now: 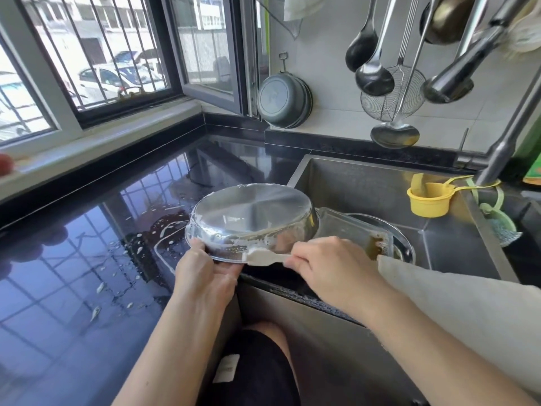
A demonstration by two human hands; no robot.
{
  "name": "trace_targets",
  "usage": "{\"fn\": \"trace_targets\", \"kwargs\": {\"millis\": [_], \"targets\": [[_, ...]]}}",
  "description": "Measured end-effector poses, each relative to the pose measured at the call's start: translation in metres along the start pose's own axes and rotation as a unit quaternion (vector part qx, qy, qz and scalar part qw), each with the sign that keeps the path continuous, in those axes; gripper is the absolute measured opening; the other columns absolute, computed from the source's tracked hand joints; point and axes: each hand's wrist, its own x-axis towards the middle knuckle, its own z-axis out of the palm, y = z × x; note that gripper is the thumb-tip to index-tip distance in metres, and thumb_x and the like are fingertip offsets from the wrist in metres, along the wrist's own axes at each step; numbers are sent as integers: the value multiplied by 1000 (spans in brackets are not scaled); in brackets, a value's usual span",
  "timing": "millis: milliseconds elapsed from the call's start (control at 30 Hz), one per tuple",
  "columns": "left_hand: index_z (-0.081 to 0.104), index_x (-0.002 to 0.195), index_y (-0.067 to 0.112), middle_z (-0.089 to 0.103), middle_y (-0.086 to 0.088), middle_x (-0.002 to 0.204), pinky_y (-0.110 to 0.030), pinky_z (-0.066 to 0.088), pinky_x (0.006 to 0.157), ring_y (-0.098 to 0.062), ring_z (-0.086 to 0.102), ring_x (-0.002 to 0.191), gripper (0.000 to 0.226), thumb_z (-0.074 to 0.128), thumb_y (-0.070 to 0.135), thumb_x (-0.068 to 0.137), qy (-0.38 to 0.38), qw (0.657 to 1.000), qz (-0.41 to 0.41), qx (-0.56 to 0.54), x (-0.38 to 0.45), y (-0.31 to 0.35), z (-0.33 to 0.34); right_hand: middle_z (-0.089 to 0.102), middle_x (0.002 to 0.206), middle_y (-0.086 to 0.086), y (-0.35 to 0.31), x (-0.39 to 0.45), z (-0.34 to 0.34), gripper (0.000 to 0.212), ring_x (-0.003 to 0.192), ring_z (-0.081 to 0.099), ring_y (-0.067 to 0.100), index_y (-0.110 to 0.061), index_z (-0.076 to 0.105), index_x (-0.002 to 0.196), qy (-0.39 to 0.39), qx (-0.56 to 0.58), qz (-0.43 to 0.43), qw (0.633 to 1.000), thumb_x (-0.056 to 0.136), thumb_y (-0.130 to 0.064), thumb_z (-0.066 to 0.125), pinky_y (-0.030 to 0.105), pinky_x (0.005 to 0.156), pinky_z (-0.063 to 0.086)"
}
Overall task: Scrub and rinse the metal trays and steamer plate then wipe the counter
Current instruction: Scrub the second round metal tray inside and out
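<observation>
The left hand [205, 273] is gripping the upturned metal tray [251, 221] by its rim; the right hand [330, 265] is pinching a soapy sponge [265, 257] against its side.

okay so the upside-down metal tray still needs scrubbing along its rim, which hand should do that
The right hand: it already pinches the white scrub pad against the soapy wall of the tray. The left hand grips the tray's rim, steadying it over the counter edge.

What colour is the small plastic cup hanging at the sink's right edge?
Yellow. The small plastic cup shows clearly in the head view, inside the steel sink.
</observation>
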Motion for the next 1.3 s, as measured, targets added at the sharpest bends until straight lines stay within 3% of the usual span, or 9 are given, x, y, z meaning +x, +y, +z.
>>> {"fn": "trace_targets", "kwargs": {"millis": [200, 333, 467, 600, 700, 800, 967, 1067, 1300], "targets": [[62, 132, 11, 74, -17, 118, -59, 60, 54, -37, 72, 103, 34, 39, 28, 114, -1, 1000, 1, -6, 3, 12, -3, 57, 68, -11, 51, -11, -10, 32, 77, 61, 23, -35, 64, 79, 15, 0, 118, 993, 96, -58, 49, 35, 66, 48], [64, 132, 10, 74, -16, 119, -61, 61, 59, -36, 72, 106, 34, 43, 29, 112, 5, 1000, -21, 14, 6, 9, -3, 65, 77, -9, 22, -11, 1, 34, 76, 61, 16, -32, 71, 90, 16, 24, 41, 999, 99, -55, 49, 36, 68, 50], [64, 136, 8, 72, -12, 129, -53, 60, 84, -25, 68, 122, 39, 50, 33, 109, -32, 999, -30, 17, 6, 26, 1, 64, 74, -10, 31, -11, -3, 39, 74, 60, 14, -28, 67, 84, 22, 44, 78, 996, 96, -59, 47, 36, 68, 51], [58, 141, 9, 69, -19, 132, -53, 53, 106, -35, 67, 122, 47, 48, 41, 107, -104, 993, 26, -47, -12, 3, 8, 68, 80, -3, 30, 0, -4, 39, 83, 63, 24, -31, 64, 75, 4, 19, 111, 994, 96, -59, 49, 34, 64, 46], [57, 138, 10, 73, -13, 124, -40, 59, 87, -24, 73, 104, 44, 46, 42, 109, -87, 994, 52, -40, -25, -35, 8, 67, 79, -4, -4, 8, 13, 40, 80, 61, 24, -30, 58, 71, -8, 41, 52, 998, 97, -59, 50, 35, 63, 45], [61, 121, 10, 81, -5, 96, -45, 61, 73, -21, 78, 84, 30, 46, 34, 111, -32, 991, 128, -26, -21, -34, 5, 66, 77, -6, 3, 6, 18, 37, 77, 61, 19, -28, 68, 84, 11, 51, 61, 997, 98, -57, 52, 35, 66, 47], [58, 132, 7, 74, -15, 123, -53, 64, 71, -34, 76, 102, 37, 42, 33, 112, -51, 992, 113, -31, -27, -25, 5, 51, 50, -10, 3, -7, 25, 48, 52, 46, 10, -25, 48, 56, 80, 194, 114, 971, 99, -44, 55, 22, 51, 33], [58, 133, 7, 71, -17, 127, -52, 64, 71, -33, 75, 103, 39, 41, 35, 112, -39, 993, 114, -21, -29, -36, 2, 51, 56, -2, -22, -7, 39, 48, 59, 52, 21, -20, 48, 65, 80, 168, 100, 977, 99, -54, 45, 42, 56, 44], [53, 139, 9, 73, -10, 118, -58, 61, 78, -31, 74, 102, 38, 42, 33, 112, -34, 994, 106, -14, -35, -32, -1, 54, 59, 3, 11, 8, 30, 52, 65, 55, 33, -18, 46, 62, 101, 149, 269, 946, 103, -51, 42, 42, 59, 48]]}}
